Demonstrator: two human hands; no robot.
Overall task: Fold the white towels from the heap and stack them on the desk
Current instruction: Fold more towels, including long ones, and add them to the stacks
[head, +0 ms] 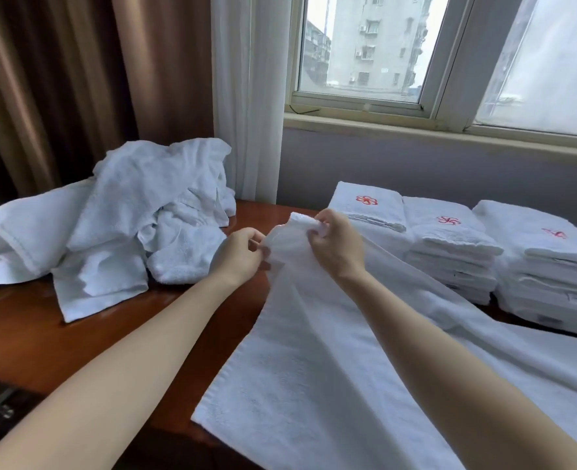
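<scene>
A white towel [300,361] is lifted at its far edge and drapes down over the brown desk [36,337] toward me. My left hand [239,254] pinches that raised edge on the left. My right hand [334,245] grips the bunched edge just to the right, close beside the left hand. A loose heap of white towels [127,218] lies at the back left of the desk. Three stacks of folded white towels with red flower emblems stand at the back right: one [368,208], a second [450,245] and a third [548,262].
Brown curtains [60,79] and a sheer white curtain [246,96] hang behind the heap. A window [382,52] with a sill runs above the stacks. A dark drawer edge with a metal fitting [2,401] shows at the lower left below the desk.
</scene>
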